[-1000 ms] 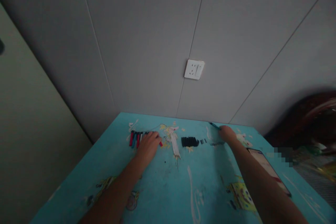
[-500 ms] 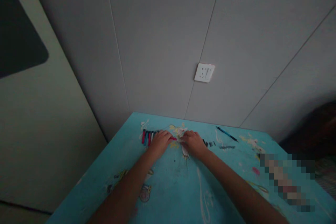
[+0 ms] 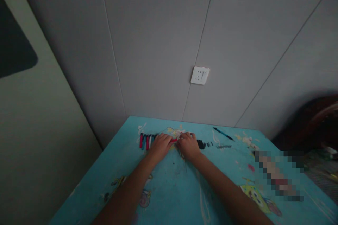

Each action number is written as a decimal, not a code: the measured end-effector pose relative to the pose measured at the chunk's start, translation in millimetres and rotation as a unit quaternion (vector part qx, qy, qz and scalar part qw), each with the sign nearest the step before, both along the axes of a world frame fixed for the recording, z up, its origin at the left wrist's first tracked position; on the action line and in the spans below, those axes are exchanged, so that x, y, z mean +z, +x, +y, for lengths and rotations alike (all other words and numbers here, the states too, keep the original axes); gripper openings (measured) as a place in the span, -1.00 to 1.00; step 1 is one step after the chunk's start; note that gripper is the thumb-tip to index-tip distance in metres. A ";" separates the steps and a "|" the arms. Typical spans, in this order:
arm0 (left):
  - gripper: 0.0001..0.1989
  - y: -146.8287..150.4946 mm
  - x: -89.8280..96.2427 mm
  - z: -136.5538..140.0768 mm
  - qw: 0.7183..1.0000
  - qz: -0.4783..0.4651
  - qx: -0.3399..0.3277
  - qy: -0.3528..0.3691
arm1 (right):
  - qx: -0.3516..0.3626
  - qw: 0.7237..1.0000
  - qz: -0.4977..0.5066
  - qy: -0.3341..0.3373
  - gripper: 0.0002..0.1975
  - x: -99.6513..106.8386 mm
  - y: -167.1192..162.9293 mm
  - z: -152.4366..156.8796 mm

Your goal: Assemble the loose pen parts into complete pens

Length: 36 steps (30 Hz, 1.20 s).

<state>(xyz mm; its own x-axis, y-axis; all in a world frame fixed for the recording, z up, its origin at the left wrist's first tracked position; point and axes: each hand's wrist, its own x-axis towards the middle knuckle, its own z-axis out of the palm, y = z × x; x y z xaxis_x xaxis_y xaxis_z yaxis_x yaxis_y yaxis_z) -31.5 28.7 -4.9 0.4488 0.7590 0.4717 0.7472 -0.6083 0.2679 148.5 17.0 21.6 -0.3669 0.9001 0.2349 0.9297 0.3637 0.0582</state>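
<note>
My left hand (image 3: 161, 144) is closed around a thin red pen-like tube (image 3: 173, 140), whose end sticks out to the right. That end meets the fingertips of my right hand (image 3: 188, 145), which is also closed; whatever it pinches is hidden by the fingers. Left of my left hand lies a row of red, blue and white tubes (image 3: 147, 143) with dark tops, partly covered by the hand. Just right of my right hand is a cluster of small black pieces (image 3: 201, 144), too small to name.
Tiny dark pieces (image 3: 209, 144) and a row of small grey parts (image 3: 224, 147) lie farther right. Behind them is a blue-and-black pen (image 3: 223, 134). The turquoise table (image 3: 169, 190) has cartoon prints and meets a grey wall with a socket (image 3: 200, 75). A blurred-out patch (image 3: 277, 175) covers the right side.
The view has shifted slightly, so everything sits a little farther left. My right hand has come closer to my left, and less of the red tube shows between them.
</note>
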 end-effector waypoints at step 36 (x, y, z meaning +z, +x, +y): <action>-0.72 26.6 3.2 -33.4 0.944 -0.260 -0.189 0.078 | 0.119 0.897 0.411 0.112 -0.78 -3.0 71.3 -73.3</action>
<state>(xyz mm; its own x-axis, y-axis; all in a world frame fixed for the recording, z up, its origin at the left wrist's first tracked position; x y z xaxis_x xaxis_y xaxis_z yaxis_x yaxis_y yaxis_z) -4.9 -4.7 -1.7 0.3503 0.4948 0.7953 0.2615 -0.8670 0.4242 219.8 -56.3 18.7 -0.1625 0.7156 0.6794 0.5890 0.6228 -0.5150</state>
